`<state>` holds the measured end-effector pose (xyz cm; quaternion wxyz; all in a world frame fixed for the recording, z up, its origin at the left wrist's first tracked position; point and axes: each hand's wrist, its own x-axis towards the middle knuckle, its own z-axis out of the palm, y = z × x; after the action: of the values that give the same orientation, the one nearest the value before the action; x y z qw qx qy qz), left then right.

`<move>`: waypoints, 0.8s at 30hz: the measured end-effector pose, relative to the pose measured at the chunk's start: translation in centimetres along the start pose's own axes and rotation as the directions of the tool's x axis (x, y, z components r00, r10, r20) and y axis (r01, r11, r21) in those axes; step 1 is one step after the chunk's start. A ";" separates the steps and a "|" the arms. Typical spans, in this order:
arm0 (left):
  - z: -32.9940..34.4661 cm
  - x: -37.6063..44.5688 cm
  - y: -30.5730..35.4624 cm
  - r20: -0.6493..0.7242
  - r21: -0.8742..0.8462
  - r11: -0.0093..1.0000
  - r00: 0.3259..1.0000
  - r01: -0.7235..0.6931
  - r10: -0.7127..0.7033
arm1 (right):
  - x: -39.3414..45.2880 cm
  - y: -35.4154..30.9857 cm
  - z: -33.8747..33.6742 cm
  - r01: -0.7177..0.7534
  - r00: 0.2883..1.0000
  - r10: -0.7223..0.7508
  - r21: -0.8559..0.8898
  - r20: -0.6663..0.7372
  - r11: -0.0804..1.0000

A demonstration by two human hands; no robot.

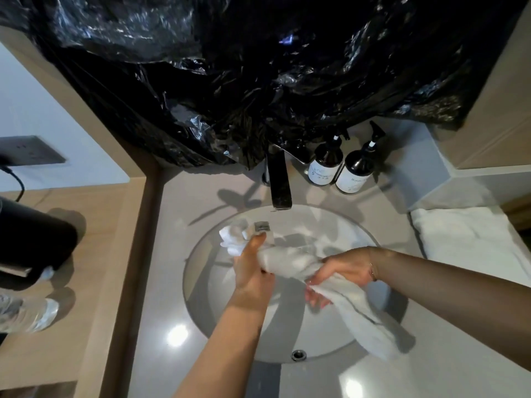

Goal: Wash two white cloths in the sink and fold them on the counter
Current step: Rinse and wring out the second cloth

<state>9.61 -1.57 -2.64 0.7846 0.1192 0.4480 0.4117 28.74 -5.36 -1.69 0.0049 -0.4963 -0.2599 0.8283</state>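
Both hands, left hand [250,271] and right hand [342,271], are clenched around a twisted white cloth [290,261] held between them over the sink [201,254].

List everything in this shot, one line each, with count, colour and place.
wrung cloth: one, white, twisted over the sink between both hands
folded cloth: one, white, on the counter right of the sink
sink: one, pale grey, set in the counter
faucet: one, dark, behind the sink
pump bottles: two, dark with white labels, right of the faucet
plastic sheet: one, black, hung above
wall socket: one, grey, far left
left hand: one, grip on the cloth
right hand: one, grip on the cloth
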 end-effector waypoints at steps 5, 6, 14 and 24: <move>0.5 -1.9 -0.6 -0.074 -0.052 0.997 0.996 0.049 -0.052 | -1.6 1.1 2.2 0.143 0.790 -0.369 -0.438 -0.489 0.888; 0.2 -1.3 -1.2 -0.025 -0.121 0.988 0.995 0.098 -0.101 | -1.5 1.5 3.0 0.152 0.679 -0.465 -0.510 -0.568 0.846; 3.4 -2.8 -0.8 -0.098 -0.164 0.986 0.994 0.038 -0.055 | -0.1 1.9 7.4 0.018 0.229 -0.715 -0.732 -0.660 0.681; -0.7 -2.4 1.3 0.256 0.269 0.957 0.966 -0.112 0.041 | -0.6 -0.9 7.4 0.001 0.430 -0.653 -0.723 -0.623 0.691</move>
<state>7.73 -2.62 -0.85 0.7928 0.2974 0.3953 0.3560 22.73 -7.88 1.91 0.1406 -0.7394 -0.5793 0.3131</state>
